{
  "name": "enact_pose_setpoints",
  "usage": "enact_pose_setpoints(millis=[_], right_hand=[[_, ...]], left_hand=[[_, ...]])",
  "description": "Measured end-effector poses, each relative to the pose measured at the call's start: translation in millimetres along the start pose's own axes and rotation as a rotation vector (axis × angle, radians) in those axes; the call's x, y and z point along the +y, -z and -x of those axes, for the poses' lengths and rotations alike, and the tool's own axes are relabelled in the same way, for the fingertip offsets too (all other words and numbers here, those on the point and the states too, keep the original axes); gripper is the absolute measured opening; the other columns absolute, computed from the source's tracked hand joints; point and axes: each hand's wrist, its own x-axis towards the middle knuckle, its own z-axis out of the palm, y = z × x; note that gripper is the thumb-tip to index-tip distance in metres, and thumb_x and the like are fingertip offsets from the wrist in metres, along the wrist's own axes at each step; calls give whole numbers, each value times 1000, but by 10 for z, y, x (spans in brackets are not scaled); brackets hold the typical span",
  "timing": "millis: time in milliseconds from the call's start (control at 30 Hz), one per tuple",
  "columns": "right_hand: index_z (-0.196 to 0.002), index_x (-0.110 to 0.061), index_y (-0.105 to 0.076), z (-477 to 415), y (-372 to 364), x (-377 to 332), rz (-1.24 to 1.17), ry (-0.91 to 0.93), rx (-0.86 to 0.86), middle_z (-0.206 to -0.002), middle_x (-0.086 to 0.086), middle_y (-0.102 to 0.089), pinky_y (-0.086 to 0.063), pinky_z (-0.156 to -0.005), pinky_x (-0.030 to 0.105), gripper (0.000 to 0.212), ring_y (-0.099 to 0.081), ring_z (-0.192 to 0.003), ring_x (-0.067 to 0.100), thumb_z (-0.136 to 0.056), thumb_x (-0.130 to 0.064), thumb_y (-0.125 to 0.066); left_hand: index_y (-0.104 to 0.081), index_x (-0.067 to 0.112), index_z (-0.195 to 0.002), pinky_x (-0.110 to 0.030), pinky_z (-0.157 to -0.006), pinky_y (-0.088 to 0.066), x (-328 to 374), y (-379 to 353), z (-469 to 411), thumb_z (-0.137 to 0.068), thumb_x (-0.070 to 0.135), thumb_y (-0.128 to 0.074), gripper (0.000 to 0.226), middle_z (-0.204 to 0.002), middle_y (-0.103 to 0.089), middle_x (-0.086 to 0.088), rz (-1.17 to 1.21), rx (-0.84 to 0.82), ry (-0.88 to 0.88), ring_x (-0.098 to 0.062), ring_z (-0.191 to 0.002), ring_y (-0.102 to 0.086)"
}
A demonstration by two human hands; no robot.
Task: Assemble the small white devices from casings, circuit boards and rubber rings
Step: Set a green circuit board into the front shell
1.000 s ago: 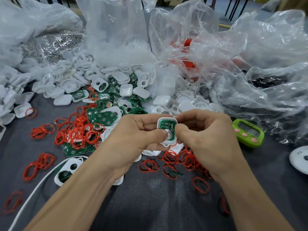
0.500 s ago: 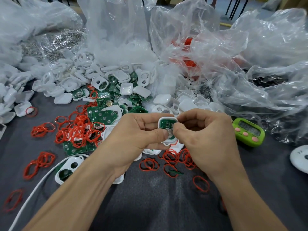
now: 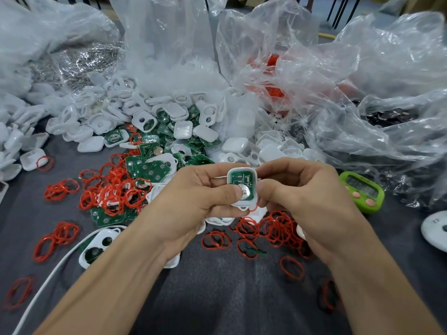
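Red rubber rings (image 3: 113,192) lie heaped on the surface (image 3: 217,298) at my left. My left hand (image 3: 193,201) grips a white casing (image 3: 242,203) above the surface, with the thumb on its green circuit board (image 3: 242,178). My right hand (image 3: 307,199) pinches the casing's right edge. A green timer (image 3: 365,192) sits just right.

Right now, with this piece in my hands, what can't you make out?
Head view.
Sides and back of the casing: covered by left hand and right hand.
Digits on green timer: blurred.
Rest of white disc: cut off by right edge.
The dark parts in the bag: veiled by crinkled plastic.
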Motion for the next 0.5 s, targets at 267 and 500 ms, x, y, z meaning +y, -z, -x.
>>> enact_pose_setpoints(millis=[267,500], right_hand=[[-78,-20,-80,-1,1,11,55,23,-3,-69,8,-75,-50,-54,19,29,-66,-56,14,-82,8,-76],[-77,-14,-80,1,20,-6,-16,-37,-41,-71,11,-76,-54,-54,21,30,-67,-57,16,-83,14,-71]], left_hand=[[-74,7,-115,-29,-72,-64,-7,-10,22,-84,-2,-66,33,-106,-78,-18,-18,-2,8,-29,-91,-77],[-77,8,-109,-31,-72,-64,-19,-3,24,-75,7,-71,35,-103,-77,-21,-11,13,11,-29,-89,-77]])
